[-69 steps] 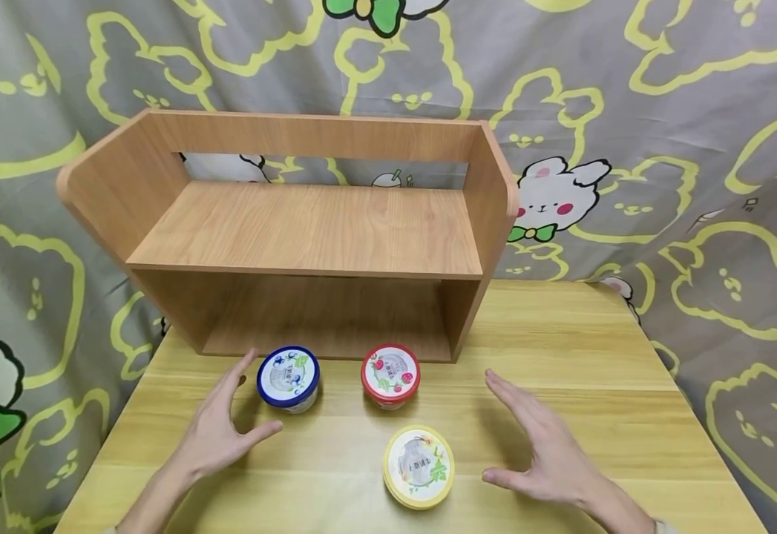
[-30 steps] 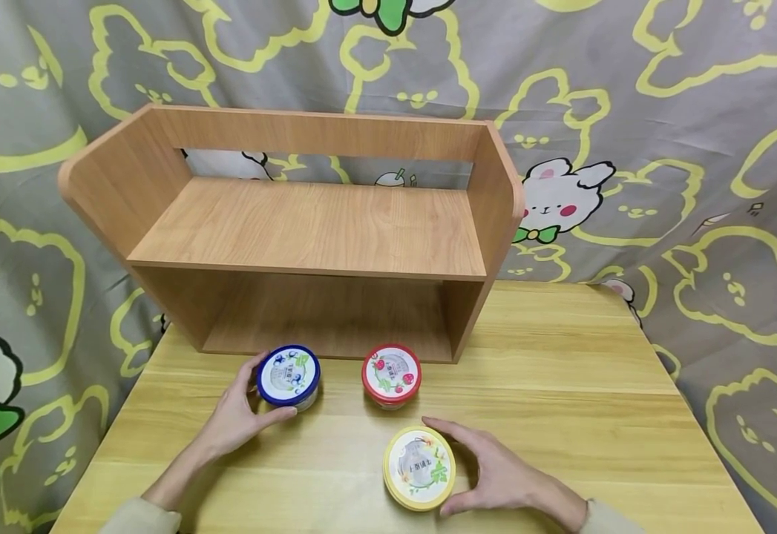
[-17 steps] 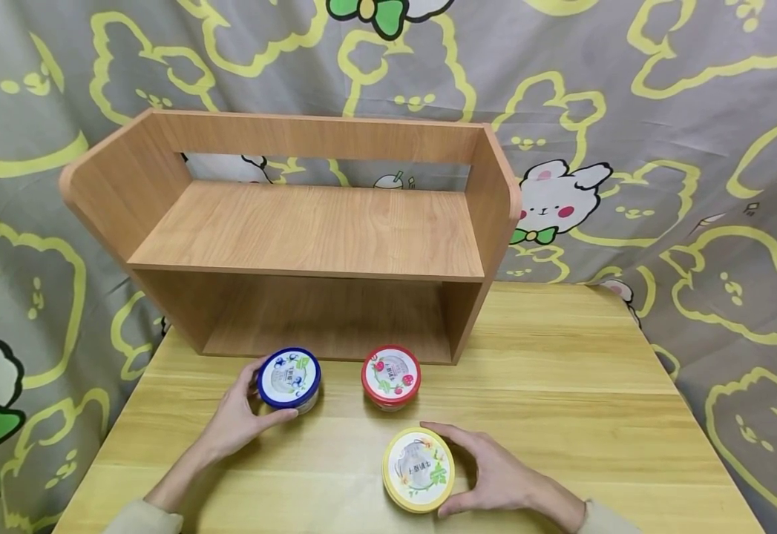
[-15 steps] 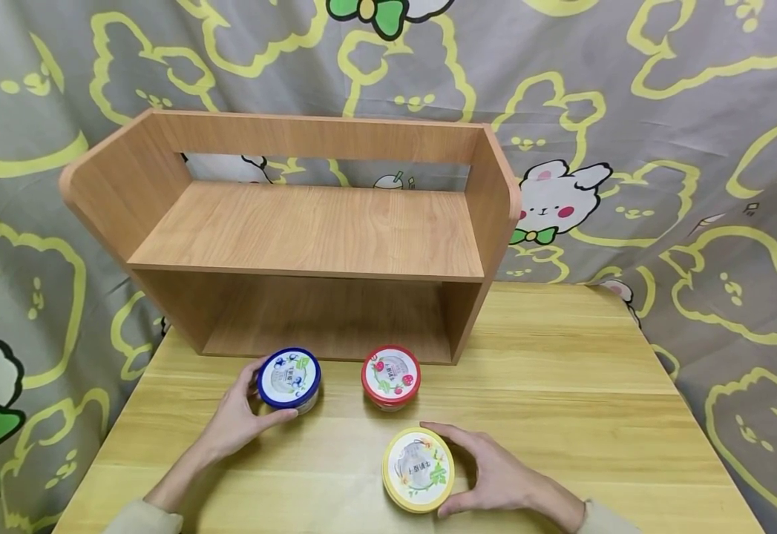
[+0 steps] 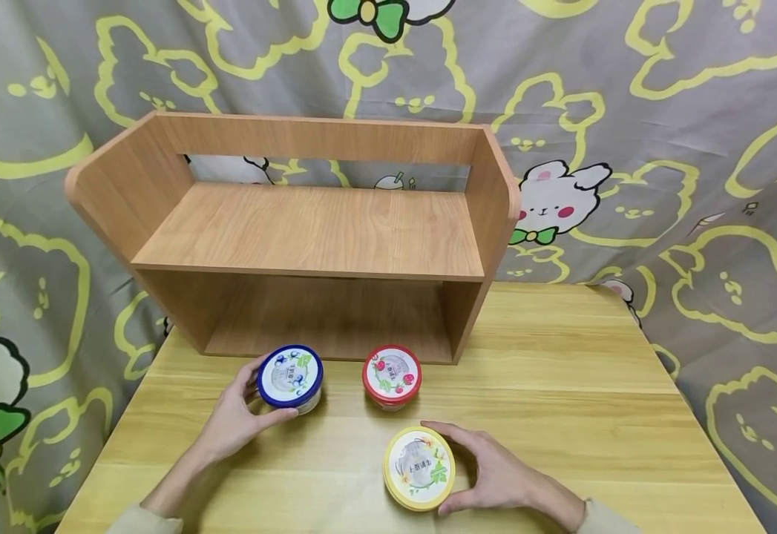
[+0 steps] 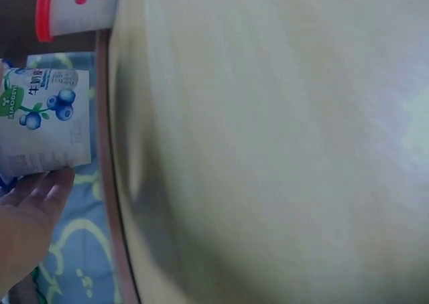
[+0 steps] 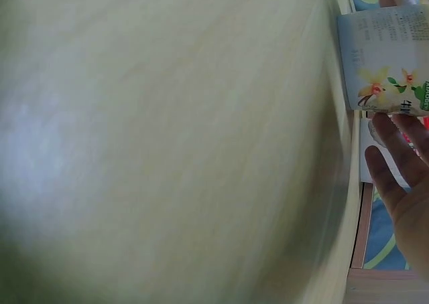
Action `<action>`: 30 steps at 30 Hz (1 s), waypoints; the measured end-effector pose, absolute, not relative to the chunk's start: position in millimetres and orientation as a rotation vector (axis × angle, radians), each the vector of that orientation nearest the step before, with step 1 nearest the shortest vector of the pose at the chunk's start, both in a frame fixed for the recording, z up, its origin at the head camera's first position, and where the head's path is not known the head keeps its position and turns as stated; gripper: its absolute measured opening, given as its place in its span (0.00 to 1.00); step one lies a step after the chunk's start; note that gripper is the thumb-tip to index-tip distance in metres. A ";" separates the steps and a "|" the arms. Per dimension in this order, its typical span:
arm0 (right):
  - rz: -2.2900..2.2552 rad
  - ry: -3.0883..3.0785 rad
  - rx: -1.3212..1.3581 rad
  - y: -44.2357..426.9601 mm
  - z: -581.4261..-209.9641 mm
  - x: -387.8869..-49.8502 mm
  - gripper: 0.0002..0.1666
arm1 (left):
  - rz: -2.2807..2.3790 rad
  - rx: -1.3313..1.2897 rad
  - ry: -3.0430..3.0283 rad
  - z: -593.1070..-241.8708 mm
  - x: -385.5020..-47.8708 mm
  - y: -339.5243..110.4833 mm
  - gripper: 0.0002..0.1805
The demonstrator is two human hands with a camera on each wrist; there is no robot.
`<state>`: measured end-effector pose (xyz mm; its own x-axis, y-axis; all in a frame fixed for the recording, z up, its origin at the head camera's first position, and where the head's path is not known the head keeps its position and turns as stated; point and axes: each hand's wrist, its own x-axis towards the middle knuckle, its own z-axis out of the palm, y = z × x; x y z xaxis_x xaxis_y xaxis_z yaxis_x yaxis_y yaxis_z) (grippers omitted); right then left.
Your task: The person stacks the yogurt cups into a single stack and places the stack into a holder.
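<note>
While the left hand's (image 5: 231,421) thumb and fingers curl round the blue-lidded cup (image 5: 290,377) toward the desk's (image 5: 575,393) left edge, the right hand's (image 5: 500,472) grip the yellow-lidded cup (image 5: 419,469), about midway between left and right edges. Beyond it stands the red-lidded cup (image 5: 392,374), before a wooden shelf (image 5: 308,230) toward the far edge.

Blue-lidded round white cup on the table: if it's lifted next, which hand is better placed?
Likely the left hand: its grip is around the blue-lidded round white cup. The right hand is farther away, holding the yellow-lidded round cup.
</note>
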<state>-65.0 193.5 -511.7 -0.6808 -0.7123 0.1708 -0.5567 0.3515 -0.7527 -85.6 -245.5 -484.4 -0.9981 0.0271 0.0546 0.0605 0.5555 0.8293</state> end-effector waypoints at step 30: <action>-1.222 2.424 -1.126 194.7 -512.0 -65.0 0.62 | -1.517 -0.489 -2.663 -440.4 -47.5 -183.2 0.55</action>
<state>-65.0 194.7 -512.0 -0.6890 -0.7092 0.1495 -0.5419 0.3670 -0.7561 -47.5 -183.2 -440.4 -0.9496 0.2517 0.1866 0.2889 0.4726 0.8326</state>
